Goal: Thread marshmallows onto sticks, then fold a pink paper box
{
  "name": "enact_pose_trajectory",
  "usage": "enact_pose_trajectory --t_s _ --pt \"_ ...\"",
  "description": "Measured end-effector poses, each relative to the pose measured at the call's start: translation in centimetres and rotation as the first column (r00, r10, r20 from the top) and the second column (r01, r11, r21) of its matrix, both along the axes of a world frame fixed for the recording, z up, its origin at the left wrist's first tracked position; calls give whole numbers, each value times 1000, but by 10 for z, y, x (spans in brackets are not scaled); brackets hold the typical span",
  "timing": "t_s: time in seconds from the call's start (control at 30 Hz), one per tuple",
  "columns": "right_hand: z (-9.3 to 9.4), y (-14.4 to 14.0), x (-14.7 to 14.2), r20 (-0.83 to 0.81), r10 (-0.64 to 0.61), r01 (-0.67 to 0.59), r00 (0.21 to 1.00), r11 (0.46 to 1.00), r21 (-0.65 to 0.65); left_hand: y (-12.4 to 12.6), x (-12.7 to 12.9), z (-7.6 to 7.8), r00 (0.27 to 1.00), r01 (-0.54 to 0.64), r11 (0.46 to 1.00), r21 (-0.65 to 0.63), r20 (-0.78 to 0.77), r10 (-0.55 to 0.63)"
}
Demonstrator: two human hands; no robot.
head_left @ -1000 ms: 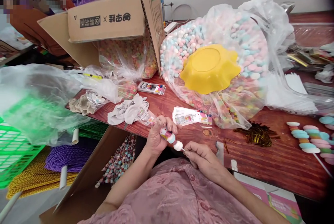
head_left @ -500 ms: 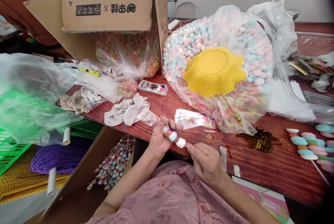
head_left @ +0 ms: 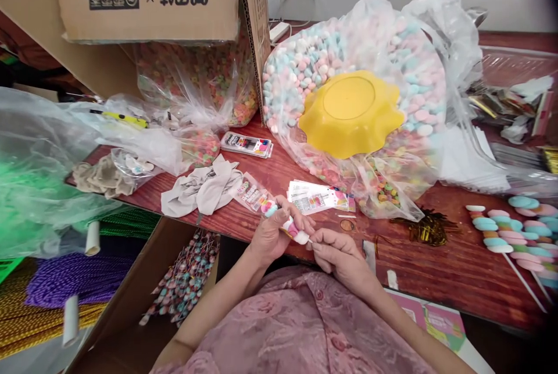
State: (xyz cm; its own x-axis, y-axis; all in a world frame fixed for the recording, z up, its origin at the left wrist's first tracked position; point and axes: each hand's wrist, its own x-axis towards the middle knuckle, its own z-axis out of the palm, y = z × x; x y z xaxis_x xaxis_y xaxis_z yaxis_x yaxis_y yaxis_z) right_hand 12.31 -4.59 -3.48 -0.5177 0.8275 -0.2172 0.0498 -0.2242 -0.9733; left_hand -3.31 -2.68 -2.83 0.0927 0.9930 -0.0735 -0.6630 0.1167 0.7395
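In the head view, the left hand (head_left: 271,237) wraps its fingers around a candy skewer (head_left: 291,227) at the bench (head_left: 471,272) edge, keeping it steady while the right hand (head_left: 337,253) pinches its white end. A clear bag (head_left: 418,42) holds pastel candies under a yellow bowl (head_left: 350,112); the cardboard box (head_left: 148,2) holds coloured ones.

Yellow bowl (head_left: 351,112) (scalloped), pastel candies (head_left: 300,68), red-brown table (head_left: 457,263).
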Motion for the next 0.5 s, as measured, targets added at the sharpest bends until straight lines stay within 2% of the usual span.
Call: enact_pose_trajectory --t_s 0.07,0.2,0.4,0.5 --pt "0 -2 -5 -55 -53 51 997 998 -36 -1 4 0 998 45 999 -19 47 -44" --pt "-2 -4 -9 77 -135 122 988 981 153 -2 7 1 993 70 995 -68 95 -63" --pt "-1 -2 5 269 -208 73 940 895 440 10 -10 4 964 -149 969 -199 188 187" --pt "-4 -3 9 287 -239 62 928 857 512 13 -12 2 956 -205 952 -226 164 245"
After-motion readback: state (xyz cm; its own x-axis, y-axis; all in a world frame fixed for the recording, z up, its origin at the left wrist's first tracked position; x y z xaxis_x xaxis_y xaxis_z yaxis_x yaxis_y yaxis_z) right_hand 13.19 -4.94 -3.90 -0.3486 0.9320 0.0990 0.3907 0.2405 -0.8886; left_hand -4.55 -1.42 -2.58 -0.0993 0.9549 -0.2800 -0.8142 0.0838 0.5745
